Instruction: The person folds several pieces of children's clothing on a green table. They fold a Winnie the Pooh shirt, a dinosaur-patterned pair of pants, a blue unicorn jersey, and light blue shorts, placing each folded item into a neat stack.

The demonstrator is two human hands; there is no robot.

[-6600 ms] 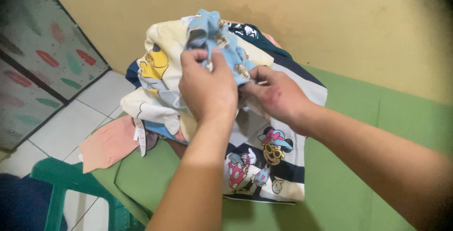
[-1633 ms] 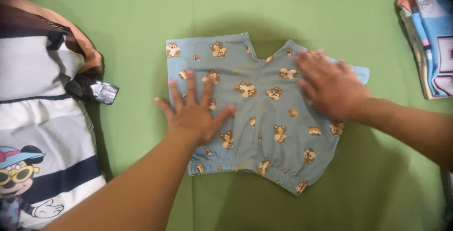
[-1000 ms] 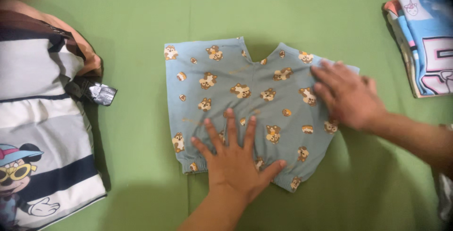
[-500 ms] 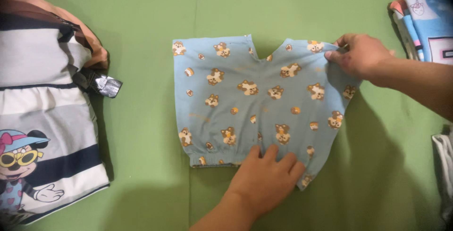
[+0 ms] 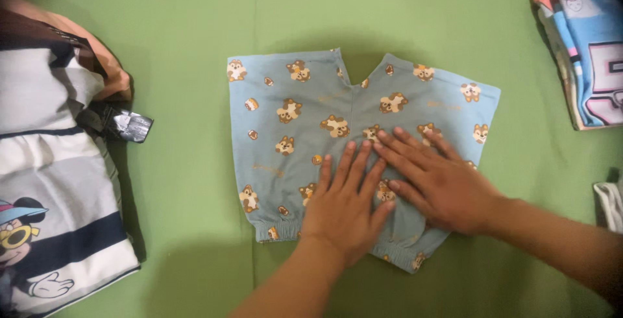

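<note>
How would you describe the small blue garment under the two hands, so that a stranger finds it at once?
Look at the green surface; in its middle the light blue shorts lie flat, with both hands, left and right, pressing on them. Unlike the striped pile at the left and the folded stack at the right, they bear small brown cartoon animals.

A single head-worn camera looks almost straight down from close above at a green bed sheet. The person's forearms enter from the bottom edge and lower right. The left edge crops a pile of printed clothes; the right edge crops a folded stack.
</note>
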